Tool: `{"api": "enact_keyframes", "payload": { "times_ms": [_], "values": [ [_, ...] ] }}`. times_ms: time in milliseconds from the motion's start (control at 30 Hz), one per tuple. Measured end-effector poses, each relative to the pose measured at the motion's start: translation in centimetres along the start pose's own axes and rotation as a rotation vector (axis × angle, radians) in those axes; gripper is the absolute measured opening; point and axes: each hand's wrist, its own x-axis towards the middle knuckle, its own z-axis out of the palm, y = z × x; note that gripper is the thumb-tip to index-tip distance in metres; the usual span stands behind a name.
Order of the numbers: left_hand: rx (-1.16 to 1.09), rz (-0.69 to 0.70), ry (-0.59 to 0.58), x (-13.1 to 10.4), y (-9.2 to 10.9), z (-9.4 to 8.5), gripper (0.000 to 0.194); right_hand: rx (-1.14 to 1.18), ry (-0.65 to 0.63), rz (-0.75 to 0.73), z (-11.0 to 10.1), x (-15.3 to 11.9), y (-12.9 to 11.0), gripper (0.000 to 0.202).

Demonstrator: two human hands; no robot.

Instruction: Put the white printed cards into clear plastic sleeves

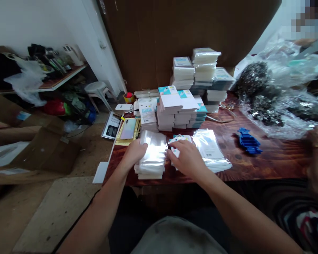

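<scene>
1 clear-sleeve pile (154, 155) at L hand (136, 152), finger grip unclear; R hand (188, 158) over cards (178, 138), fingers part-open.

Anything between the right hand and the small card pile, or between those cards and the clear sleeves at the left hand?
Nothing visible separates the right hand from the cards; its fingers are over them. Only those fingertips reach into the narrow gap toward the clear sleeves at the left hand.

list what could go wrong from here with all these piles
The glossy clear sleeves by the left hand could slide apart. The tall packet stack at the back looks uneven and might topple if bumped. The phone, near the table's left edge, could get knocked off.
</scene>
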Motion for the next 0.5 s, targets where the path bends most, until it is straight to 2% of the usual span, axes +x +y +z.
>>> {"api": "enact_keyframes", "payload": {
  "times_ms": [100, 133, 200, 267, 367, 500],
  "values": [
    [0.400, 0.100, 0.267, -1.2, 0.2, 0.7, 0.050, -0.085, 0.087, 0.088, -0.2, -1.7, 3.5, 0.032],
    [0.451, 0.106, 0.296, -1.5, 0.1, 0.9, 0.062, -0.106, 0.109, 0.138, -0.1, -2.1, 4.5, 0.037],
    [0.464, 0.064, 0.233, -1.9, -0.3, 1.3, 0.070, -0.120, 0.109, 0.260, 0.1, -2.8, 6.3, 0.049],
    [0.429, 0.005, 0.137, -1.8, -0.9, 1.3, 0.058, -0.092, 0.022, 0.356, 0.3, -3.1, 7.5, 0.054],
    [0.402, 0.012, 0.123, -1.3, -1.5, 0.8, 0.033, -0.039, -0.089, 0.430, 0.8, -3.3, 8.5, 0.043],
    [0.389, 0.080, 0.142, -1.3, -1.3, -0.4, 0.026, 0.051, -0.019, 0.502, 1.4, -3.6, 9.0, 0.035]
  ]
}}
